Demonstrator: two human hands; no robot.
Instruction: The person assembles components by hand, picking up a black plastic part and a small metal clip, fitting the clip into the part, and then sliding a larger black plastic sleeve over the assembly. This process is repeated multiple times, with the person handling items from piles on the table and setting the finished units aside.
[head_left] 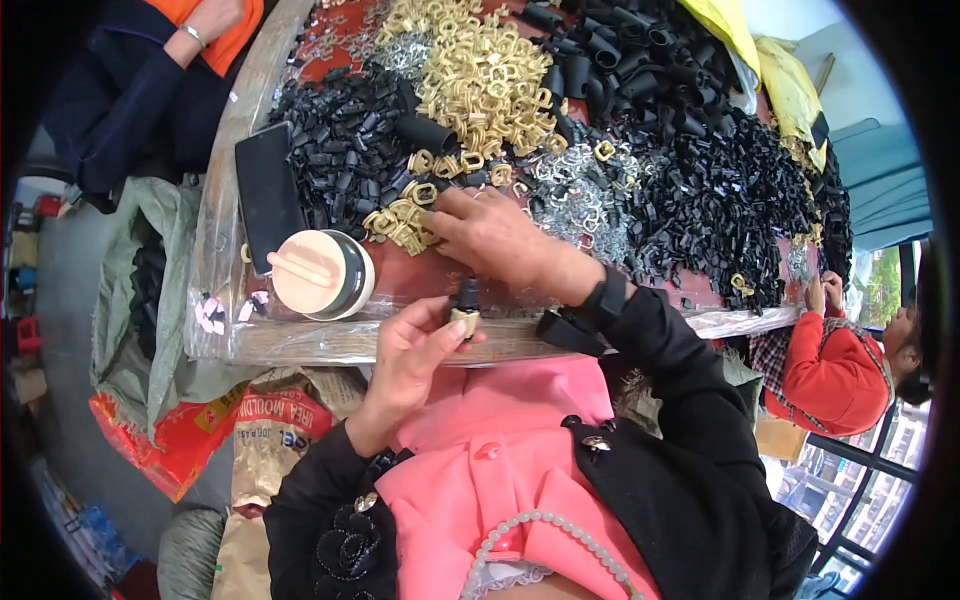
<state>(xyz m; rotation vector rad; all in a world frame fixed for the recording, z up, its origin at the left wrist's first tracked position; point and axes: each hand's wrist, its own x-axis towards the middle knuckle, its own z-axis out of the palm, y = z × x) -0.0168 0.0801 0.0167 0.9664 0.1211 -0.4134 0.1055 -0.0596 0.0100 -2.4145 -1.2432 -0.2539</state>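
My left hand (410,345), near the table's front edge, pinches a small upright fitting (467,300), black above and gold below. My right hand (500,235) reaches leftward across the table with its fingers apart. Its fingertips touch a small heap of gold buckle-like rings (405,225); I see no piece clearly gripped in them. Farther back lies a large pile of similar gold rings (490,75). Small black plastic parts (340,140) are heaped left of my right hand, and more small black parts (710,195) spread to its right.
Left of my hands stand a round jar with a pale lid (305,275) and a dark flat tablet-like slab (265,190). Silvery metal clips (590,190) and black tubes (640,55) lie farther off. Co-workers sit at left (150,90) and right (835,370). Sacks (150,290) stand beside the table.
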